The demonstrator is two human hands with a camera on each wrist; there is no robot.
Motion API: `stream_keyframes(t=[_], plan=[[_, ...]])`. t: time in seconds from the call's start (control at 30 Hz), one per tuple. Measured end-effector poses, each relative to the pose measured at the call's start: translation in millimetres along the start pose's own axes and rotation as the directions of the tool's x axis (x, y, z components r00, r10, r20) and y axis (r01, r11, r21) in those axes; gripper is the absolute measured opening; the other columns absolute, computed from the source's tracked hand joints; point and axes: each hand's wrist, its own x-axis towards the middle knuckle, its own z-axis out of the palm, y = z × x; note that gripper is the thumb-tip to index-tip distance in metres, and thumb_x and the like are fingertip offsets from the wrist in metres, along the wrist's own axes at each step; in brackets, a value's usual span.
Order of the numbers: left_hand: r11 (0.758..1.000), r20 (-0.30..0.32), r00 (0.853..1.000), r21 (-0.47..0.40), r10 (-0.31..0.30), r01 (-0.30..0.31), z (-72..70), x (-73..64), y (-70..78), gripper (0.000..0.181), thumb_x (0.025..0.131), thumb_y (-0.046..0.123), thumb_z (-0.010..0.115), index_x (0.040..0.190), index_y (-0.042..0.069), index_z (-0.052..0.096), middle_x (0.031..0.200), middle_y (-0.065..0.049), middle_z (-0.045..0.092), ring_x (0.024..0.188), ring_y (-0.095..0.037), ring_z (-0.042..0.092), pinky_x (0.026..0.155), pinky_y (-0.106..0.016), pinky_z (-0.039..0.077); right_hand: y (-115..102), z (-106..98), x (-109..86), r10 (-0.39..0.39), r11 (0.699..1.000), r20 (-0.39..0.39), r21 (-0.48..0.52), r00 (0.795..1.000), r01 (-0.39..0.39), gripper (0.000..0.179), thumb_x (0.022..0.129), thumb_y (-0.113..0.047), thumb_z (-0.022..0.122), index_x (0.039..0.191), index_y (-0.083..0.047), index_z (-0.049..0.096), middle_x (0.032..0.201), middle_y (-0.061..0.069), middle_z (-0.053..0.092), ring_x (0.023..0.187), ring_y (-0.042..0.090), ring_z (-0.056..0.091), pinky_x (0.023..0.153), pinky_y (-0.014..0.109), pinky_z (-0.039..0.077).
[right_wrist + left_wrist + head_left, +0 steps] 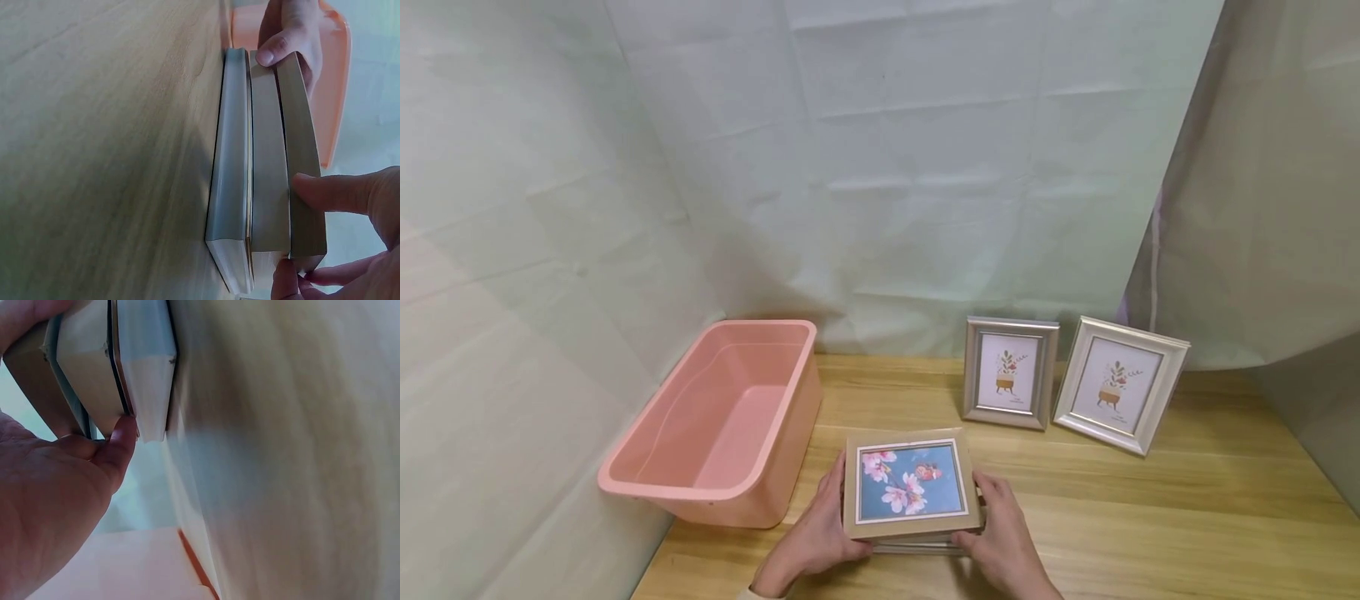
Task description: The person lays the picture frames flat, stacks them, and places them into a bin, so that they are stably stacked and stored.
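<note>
A stack of picture frames lies flat on the table in front of me. The top picture frame [913, 483] has a tan border and a picture of pink blossoms on blue. My left hand [816, 529] grips it at the left end, and my right hand [1007, 537] holds the right end. In the right wrist view, the right thumb [328, 192] presses the top frame's side while fingers touch its corner. A beige middle frame [269, 150] and a pale bottom frame [228, 187] lie beneath. A narrow gap shows between the top and middle frames.
A pink plastic tub [782, 417] stands at the left by the cloth wall. Toward the back right, a silver-brown frame [1048, 375] and a tilted whitish frame [1167, 387] stand upright with plant pictures. Pale cloth [925, 208] hangs behind the wooden table [1225, 517].
</note>
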Motion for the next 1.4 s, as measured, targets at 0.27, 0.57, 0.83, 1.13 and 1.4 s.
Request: stream_keyframes(t=[0.27, 0.57, 0.83, 1.13, 1.4], plan=[[0.999, 0.0, 1.0, 0.03, 0.015, -0.015, -1.3, 0.6, -1.3, 0.148, 0.056, 0.008, 0.097, 0.172, -0.003, 0.007, 0.173, -0.029, 0.037, 0.159, -0.042, 0.038, 0.129, -0.063, 0.034, 3.2, 0.4, 1.2, -0.014, 1.0, 0.006, -0.003, 1.0, 0.014, 0.094, 0.063, 0.0, 0.099, 0.148, 0.007, 0.06, 0.137, 0.019, 0.066, 0.112, 0.026, 0.069, 0.102, 0.045, 0.06], [1.0, 0.003, 1.0, 0.021, 0.005, -0.005, -2.8, -1.3, -3.4, 0.149, 0.057, 0.012, 0.102, 0.173, -0.001, 0.011, 0.17, -0.028, 0.043, 0.155, -0.041, 0.044, 0.128, -0.064, 0.036, 8.9, -0.7, 2.3, -0.035, 0.997, 0.023, 0.074, 0.999, 0.033, 0.091, 0.063, 0.004, 0.098, 0.146, 0.009, 0.06, 0.135, 0.021, 0.066, 0.105, 0.023, 0.068, 0.08, 0.023, 0.058], [0.989, 0.069, 0.997, -0.149, -0.016, 0.026, -6.9, -2.8, -10.4, 0.145, 0.068, 0.016, 0.103, 0.174, -0.002, 0.006, 0.171, -0.03, 0.041, 0.145, -0.038, 0.057, 0.122, -0.021, 0.038, 13.8, 0.6, 3.1, -0.029, 0.993, 0.033, 0.114, 0.999, 0.025, 0.092, 0.064, 0.005, 0.097, 0.148, 0.01, 0.058, 0.134, 0.022, 0.065, 0.1, 0.021, 0.067, 0.075, 0.02, 0.057], [0.948, 0.106, 0.994, -0.311, -0.03, 0.062, -11.2, -2.7, -10.6, 0.132, 0.079, 0.013, 0.097, 0.174, -0.002, 0.005, 0.175, -0.036, 0.026, 0.153, -0.054, 0.047, 0.123, -0.041, 0.049, 20.8, -3.0, 2.3, 0.022, 0.979, 0.068, 0.199, 0.997, -0.035, 0.089, 0.072, -0.005, 0.099, 0.15, 0.003, 0.058, 0.138, 0.019, 0.065, 0.105, 0.021, 0.066, 0.076, 0.02, 0.058], [0.937, 0.071, 0.997, -0.345, -0.026, 0.049, -9.6, 2.0, -11.2, 0.126, 0.08, 0.015, 0.096, 0.172, -0.004, 0.012, 0.17, -0.038, 0.034, 0.154, -0.053, 0.045, 0.123, -0.049, 0.049, 18.1, -26.2, 14.1, 0.048, 0.97, 0.057, 0.237, 0.997, -0.06, 0.077, 0.086, -0.017, 0.093, 0.151, 0.0, 0.057, 0.137, 0.016, 0.071, 0.115, 0.023, 0.069, 0.085, 0.027, 0.06]])
